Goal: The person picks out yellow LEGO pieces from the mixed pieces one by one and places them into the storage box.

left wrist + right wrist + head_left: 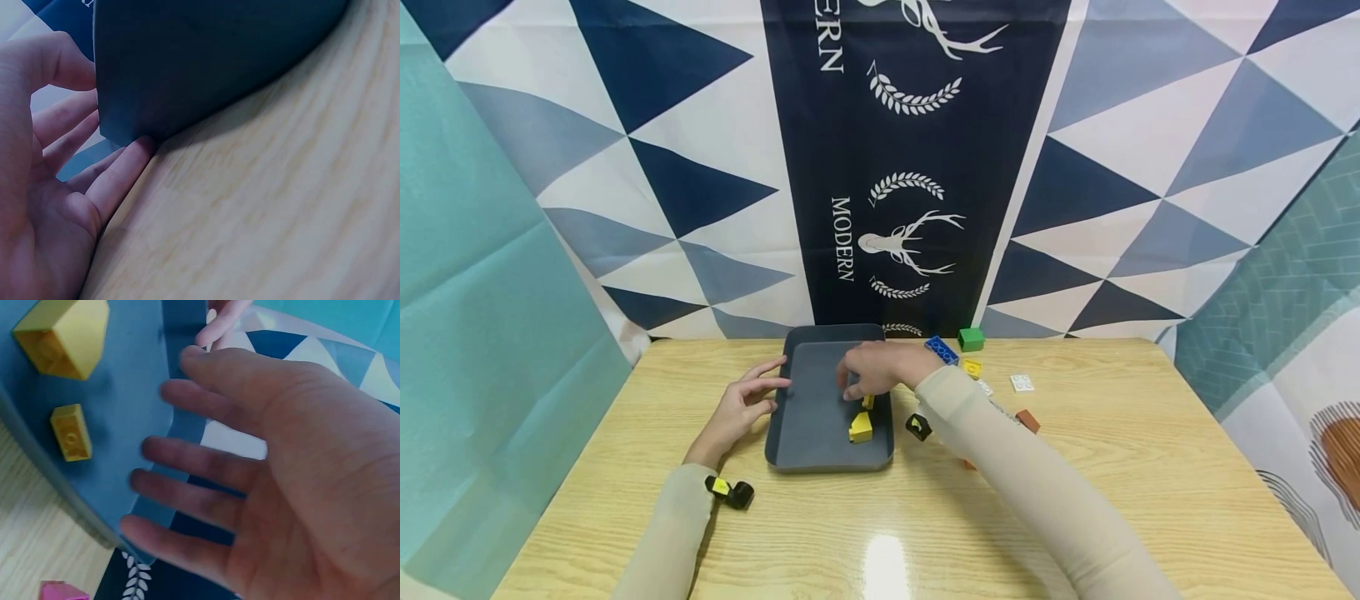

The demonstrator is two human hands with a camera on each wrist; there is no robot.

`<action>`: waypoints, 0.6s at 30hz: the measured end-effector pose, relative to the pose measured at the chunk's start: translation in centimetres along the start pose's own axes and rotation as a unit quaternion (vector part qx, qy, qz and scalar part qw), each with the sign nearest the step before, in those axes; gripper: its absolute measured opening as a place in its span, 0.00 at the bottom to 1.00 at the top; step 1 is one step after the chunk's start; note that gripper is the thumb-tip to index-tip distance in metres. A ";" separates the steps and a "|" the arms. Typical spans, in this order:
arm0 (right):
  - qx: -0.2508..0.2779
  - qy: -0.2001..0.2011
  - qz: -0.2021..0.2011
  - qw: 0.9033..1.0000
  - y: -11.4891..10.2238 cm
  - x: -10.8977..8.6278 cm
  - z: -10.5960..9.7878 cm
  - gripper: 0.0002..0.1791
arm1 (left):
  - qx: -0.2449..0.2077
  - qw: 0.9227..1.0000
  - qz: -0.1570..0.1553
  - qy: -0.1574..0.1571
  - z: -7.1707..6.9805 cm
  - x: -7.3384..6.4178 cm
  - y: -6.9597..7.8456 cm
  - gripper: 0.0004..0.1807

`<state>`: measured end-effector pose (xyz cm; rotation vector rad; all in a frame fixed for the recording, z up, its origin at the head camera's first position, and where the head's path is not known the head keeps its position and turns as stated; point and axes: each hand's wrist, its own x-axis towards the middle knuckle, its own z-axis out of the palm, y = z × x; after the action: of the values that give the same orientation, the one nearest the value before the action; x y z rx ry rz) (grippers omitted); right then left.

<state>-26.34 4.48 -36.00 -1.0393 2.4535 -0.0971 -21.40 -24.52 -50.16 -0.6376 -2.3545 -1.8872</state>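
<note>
A dark grey tray (811,408) lies on the table. Inside it are a larger yellow brick with a sloped side (861,428) and a small yellow brick (71,432). Above the tray is my right hand (880,367), its fingers spread and slightly bent, holding nothing; in the head view it partly covers the small brick. At the tray's left side, my left hand (741,414) rests with loosely extended fingers. The left wrist view shows its fingertips (142,145) against the tray's outer wall (187,69).
Right of the tray lie a blue brick (942,351), a green brick (971,339), a yellow brick (972,368), a white brick (1022,383) and a reddish-brown brick (1027,421). A pink brick (62,591) shows in the right wrist view. Patterned cloth stands behind the table.
</note>
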 end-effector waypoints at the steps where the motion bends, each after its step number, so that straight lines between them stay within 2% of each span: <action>1: 0.003 0.006 -0.005 1.000 0.1 0.0 0.1 0.20 | -0.002 1.000 0.000 -0.001 0.0 0.0 0.0 0.23; 8: 0.001 0.045 -0.018 0.999 0.9 0.0 0.7 0.21 | -0.008 1.000 0.010 -0.003 0.0 0.1 -0.2 0.23; 18: -0.014 0.059 -0.006 0.998 1.5 -0.6 1.1 0.22 | 0.000 1.000 0.009 -0.003 0.0 0.0 -0.3 0.23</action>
<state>-26.52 6.13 -37.06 -1.0895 2.5611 -0.1314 -21.48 -24.57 -50.41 -0.6645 -2.3432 -1.8811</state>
